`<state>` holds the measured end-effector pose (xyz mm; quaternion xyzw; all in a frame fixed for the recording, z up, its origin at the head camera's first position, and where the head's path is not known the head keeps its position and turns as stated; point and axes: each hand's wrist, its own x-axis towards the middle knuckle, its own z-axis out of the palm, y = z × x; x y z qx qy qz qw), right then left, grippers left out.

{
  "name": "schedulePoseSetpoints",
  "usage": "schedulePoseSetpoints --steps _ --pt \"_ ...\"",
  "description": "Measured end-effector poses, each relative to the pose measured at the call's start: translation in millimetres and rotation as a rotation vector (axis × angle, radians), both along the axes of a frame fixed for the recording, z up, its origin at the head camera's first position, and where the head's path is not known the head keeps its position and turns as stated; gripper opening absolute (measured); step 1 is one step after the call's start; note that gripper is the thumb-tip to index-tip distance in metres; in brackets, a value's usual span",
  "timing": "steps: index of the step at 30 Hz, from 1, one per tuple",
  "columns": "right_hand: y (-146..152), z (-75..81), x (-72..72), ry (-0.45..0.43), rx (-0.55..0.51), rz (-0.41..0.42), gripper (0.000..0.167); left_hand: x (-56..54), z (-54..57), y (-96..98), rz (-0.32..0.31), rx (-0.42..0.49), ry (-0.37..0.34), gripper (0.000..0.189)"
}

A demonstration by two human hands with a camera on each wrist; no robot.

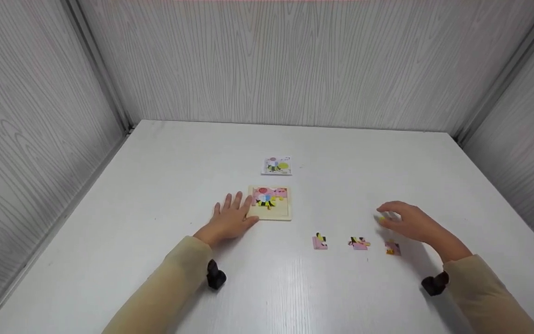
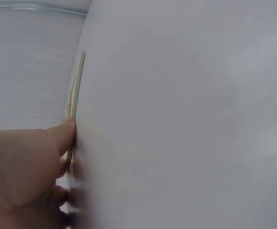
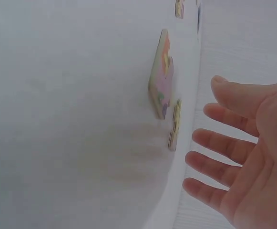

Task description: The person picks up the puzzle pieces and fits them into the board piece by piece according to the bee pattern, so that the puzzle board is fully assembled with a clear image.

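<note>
My left hand (image 1: 232, 220) lies with fingers spread at the left side of a wooden puzzle tray (image 1: 280, 213), its thumb at the near left corner. In the left wrist view the thumb meets the tray's edge (image 2: 80, 78). Part of a bee picture fills the tray's upper left, and bare wood shows below. Above the table, my right hand (image 1: 408, 223) hovers with loosely bent fingers, holding nothing. Under its fingertips lies a yellow puzzle piece (image 3: 175, 125), partly hidden in the head view. Closer to the right wrist camera is a pink puzzle piece (image 3: 160, 78) with orange on it.
Three puzzle pieces lie in a row: a pink and yellow one (image 1: 319, 242), a middle one (image 1: 359, 244) and a pink and orange one (image 1: 392, 248). Behind the tray sits a square bee picture card (image 1: 276, 166). Pale wood-grained panels (image 1: 267, 65) enclose the white table.
</note>
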<state>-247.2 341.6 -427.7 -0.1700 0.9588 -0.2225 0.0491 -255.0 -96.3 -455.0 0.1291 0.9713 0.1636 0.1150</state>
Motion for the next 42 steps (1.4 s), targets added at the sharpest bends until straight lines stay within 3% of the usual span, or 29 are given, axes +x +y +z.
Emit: schedulePoseSetpoints --steps 9,22,42 --pt "12 -3.8 2.1 -0.001 0.016 0.008 0.042 2.9 3.4 -0.6 -0.007 0.004 0.008 0.069" --pt "16 -5.4 -1.1 -0.004 0.095 0.018 0.038 0.7 -1.3 -1.4 -0.002 -0.005 0.001 0.07" --pt "16 -8.2 -5.3 0.017 0.098 -0.019 0.022 0.4 0.7 1.2 0.0 -0.015 -0.004 0.07"
